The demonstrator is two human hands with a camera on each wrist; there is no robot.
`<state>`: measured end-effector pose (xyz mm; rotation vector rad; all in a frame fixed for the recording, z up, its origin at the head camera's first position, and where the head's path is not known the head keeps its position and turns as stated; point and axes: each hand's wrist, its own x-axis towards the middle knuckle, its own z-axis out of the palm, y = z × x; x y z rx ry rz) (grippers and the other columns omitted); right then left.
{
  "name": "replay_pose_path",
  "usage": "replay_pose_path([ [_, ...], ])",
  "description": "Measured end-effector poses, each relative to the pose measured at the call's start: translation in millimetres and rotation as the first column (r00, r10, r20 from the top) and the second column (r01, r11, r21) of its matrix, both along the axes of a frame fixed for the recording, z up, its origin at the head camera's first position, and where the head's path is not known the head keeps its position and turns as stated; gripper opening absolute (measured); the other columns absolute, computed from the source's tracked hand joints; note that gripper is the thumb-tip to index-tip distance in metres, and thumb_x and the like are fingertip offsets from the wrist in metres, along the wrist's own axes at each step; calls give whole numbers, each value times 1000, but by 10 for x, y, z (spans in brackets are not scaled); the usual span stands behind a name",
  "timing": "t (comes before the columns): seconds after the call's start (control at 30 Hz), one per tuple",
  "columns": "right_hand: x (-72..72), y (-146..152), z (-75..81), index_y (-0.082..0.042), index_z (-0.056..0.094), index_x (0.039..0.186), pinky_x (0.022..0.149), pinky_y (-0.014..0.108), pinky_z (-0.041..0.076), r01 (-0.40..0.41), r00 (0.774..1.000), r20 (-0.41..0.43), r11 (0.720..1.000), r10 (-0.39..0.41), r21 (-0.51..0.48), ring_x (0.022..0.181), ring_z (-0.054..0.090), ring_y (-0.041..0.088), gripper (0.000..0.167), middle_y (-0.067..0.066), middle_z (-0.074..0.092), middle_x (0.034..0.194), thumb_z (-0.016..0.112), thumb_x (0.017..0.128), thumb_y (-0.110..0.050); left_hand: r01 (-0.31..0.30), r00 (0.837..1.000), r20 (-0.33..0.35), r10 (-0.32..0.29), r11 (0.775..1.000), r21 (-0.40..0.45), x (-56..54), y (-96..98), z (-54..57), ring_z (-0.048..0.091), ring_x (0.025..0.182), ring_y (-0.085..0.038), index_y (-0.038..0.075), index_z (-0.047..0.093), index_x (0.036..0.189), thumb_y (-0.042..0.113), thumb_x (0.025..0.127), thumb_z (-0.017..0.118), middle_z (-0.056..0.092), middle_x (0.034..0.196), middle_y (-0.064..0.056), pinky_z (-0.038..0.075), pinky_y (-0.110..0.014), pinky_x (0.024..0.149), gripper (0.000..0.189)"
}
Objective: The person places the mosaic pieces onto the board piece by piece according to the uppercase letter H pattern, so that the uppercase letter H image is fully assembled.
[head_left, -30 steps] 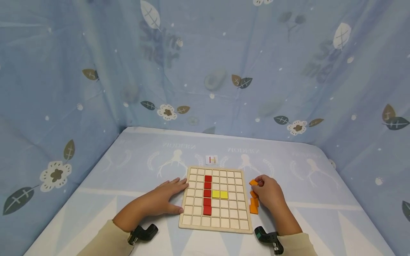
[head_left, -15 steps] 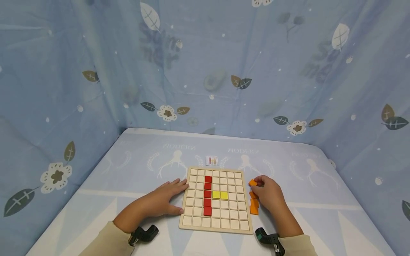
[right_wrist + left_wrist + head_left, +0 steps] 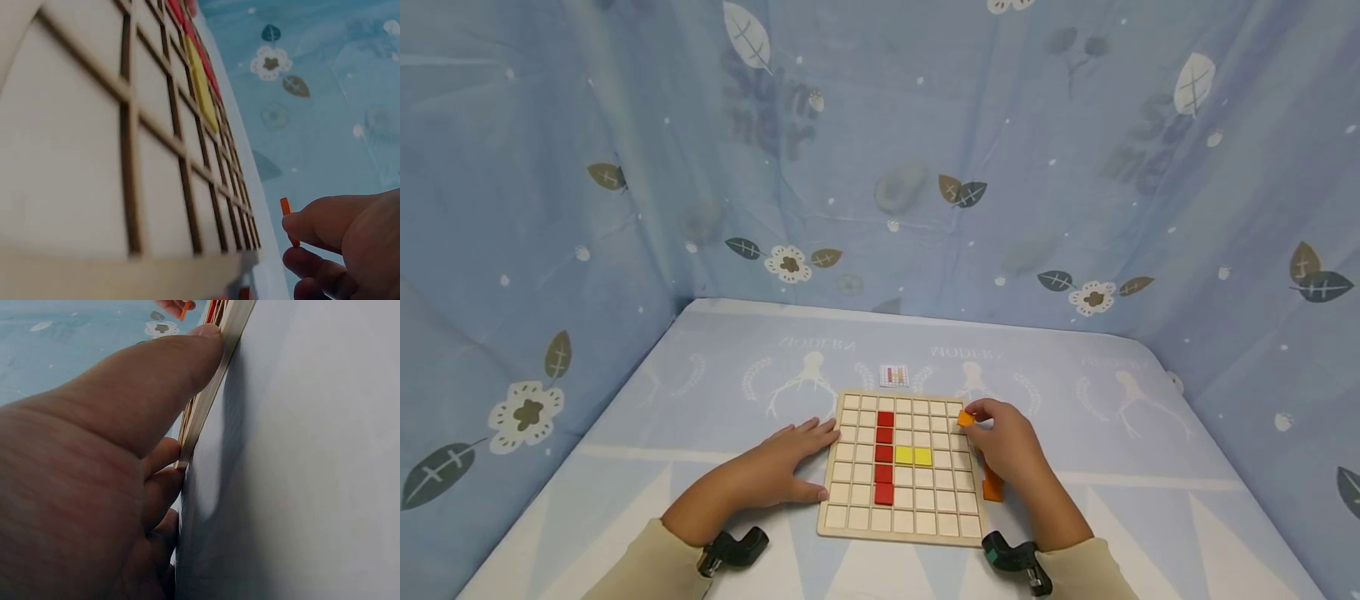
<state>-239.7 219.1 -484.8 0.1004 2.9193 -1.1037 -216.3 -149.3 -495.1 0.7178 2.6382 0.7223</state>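
One orange tile (image 3: 966, 418), likely light and stiff, best held by its edges, is pinched between the right hand's (image 3: 1011, 442) fingers near the grid board's (image 3: 904, 522) far right corner; the left hand's (image 3: 775, 467) fingers, thumb spread wide, touch the board's left edge.

Bare right hand (image 3: 1011, 443) is now over by the gridded wooden board's (image 3: 905, 522) far right corner, flat orange square tile (image 3: 966, 418) in tow.
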Motion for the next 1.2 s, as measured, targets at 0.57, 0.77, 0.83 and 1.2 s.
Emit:
replay_pose_path([
  [0.57,-98,-382,-46,-14,73,126,95,50,56,-106,994,1,994,106,29,113,62,31,28,12,66,128,69,99,-13,7,1000,7,-7,1000,18,-10,-19,-1,16,162,-33,18,37,164,52,87,82,27,173,0,10,-60,131,95],
  [0.77,-96,-375,-62,-12,72,127,100,51,54,-102,995,1,994,102,45,118,61,33,28,13,64,128,69,99,-12,10,1000,5,-10,1000,17,-8,-15,-2,16,162,-33,19,37,164,52,87,82,27,173,-1,11,-60,130,95],
  [0.83,-99,-367,-67,-12,72,127,101,52,54,-101,995,0,994,101,43,120,61,33,28,13,65,129,69,99,-12,11,1000,3,-11,1000,16,-7,-12,0,16,162,-34,19,37,164,52,87,82,27,173,-1,11,-60,130,95],
  [1.2,-93,-335,-78,-12,70,128,94,48,56,-115,993,-4,992,115,55,110,61,30,28,11,64,123,69,100,-11,16,1000,1,-16,1000,23,0,-3,15,17,162,-34,17,37,164,50,87,82,28,173,-2,11,-61,130,95],
])
